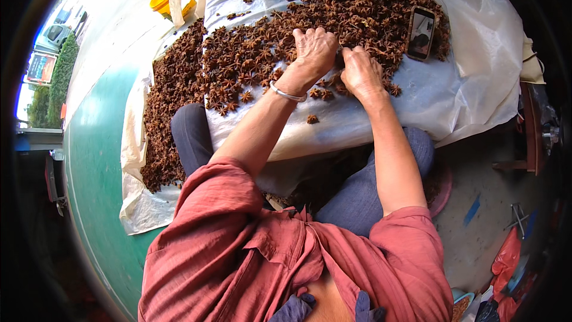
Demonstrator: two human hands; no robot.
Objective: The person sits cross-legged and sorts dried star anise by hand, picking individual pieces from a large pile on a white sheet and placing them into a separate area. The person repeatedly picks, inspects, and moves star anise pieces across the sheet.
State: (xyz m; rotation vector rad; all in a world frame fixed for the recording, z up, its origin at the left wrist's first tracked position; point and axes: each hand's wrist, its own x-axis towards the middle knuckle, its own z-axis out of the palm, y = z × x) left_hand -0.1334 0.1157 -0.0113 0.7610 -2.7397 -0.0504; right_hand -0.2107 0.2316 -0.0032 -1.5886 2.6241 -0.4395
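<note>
Dried star anise (366, 0) lies in a thick heap on a whitish plastic sheet (429, 85). My left hand (315, 50), a silver bracelet (288, 93) at its wrist, hovers over or rests on the heap's near part with its fingers curled. Close beside it on the right, my right hand (362, 71) has its thumb and fingers drawn together towards the left one. A small dark bit shows between the two hands, too small to name. What either hand holds is hidden by the fingers. A single star anise pod (312, 119) lies nearer to me.
A phone (420, 33) leans on the heap at the right. More star anise (167, 107) covers a sheet at the left, with a yellow container (163, 0) behind it. A pink basin (442, 190) stands by my right leg, and a wooden stool (532, 129) farther right.
</note>
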